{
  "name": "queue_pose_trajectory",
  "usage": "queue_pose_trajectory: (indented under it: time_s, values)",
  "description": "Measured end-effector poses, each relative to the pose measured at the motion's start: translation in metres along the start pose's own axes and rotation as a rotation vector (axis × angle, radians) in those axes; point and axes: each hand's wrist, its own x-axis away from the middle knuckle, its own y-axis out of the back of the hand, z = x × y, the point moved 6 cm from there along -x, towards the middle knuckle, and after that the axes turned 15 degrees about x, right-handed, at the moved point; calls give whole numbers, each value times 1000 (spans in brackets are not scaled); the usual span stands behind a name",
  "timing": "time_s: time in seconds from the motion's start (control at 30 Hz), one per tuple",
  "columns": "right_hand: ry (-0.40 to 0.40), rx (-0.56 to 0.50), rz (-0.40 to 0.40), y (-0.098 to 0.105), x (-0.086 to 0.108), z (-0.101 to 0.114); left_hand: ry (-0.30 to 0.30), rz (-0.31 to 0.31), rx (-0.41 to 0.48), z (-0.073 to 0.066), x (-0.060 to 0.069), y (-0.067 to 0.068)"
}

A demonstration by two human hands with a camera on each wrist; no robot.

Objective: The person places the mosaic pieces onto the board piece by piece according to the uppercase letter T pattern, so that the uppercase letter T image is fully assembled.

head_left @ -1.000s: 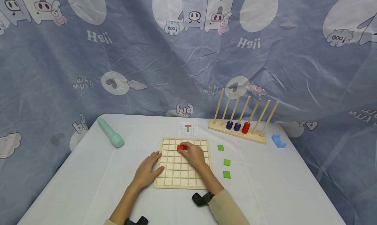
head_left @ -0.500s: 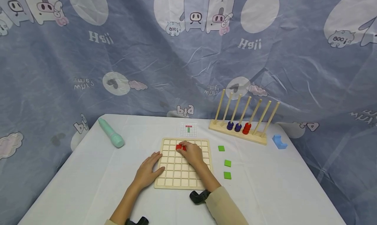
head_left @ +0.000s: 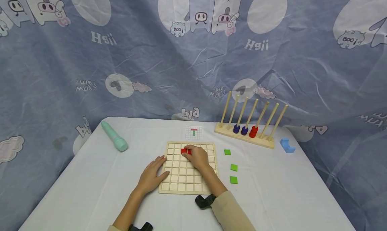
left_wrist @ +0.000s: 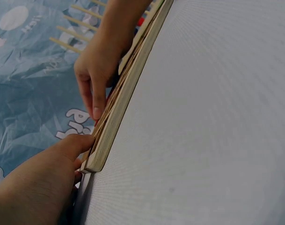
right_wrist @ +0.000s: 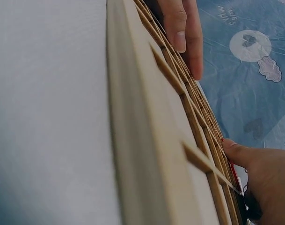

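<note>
In the head view, a wooden grid board (head_left: 182,179) lies flat on the white table. One red square tile (head_left: 183,151) sits in a cell of its second row from the far edge. Just right of it is a second red tile (head_left: 189,152), partly covered by my right hand (head_left: 198,159), which pinches it between thumb and fingers. My left hand (head_left: 151,176) rests on the board's left edge with fingers spread. In the left wrist view, the left thumb (left_wrist: 81,142) touches the board's rim. The right wrist view shows the right thumb (right_wrist: 238,152) against a sliver of red.
Green square tiles (head_left: 234,167) lie right of the board. Behind it is a small card (head_left: 194,132) printed with a red-and-green T. A peg rack (head_left: 245,136) with purple and red beads, a blue piece (head_left: 286,146) and a mint-green microphone-shaped object (head_left: 114,137) stand farther out.
The right hand shifted slightly left, and the two red tiles, at first seen as one strip, now show a gap between them. The left hand stays on the board's edge.
</note>
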Motion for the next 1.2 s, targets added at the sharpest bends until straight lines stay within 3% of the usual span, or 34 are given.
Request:
queue_pose_trajectory:
  time_s: [0.4,0.6,0.9,1.2]
  values:
    - [50,-67,-35,1,4,-5,-9,-17,1,1,1,0]
    - [30,-112,-49,5,8,-14,10,-3,7,-1,0,1]
    - [-10,-138,-90,15,15,-41,-9,4,4,-2,0,1]
    - [-82,-127,-152,32,25,-83,-27,-7,-5,-3,0,1]
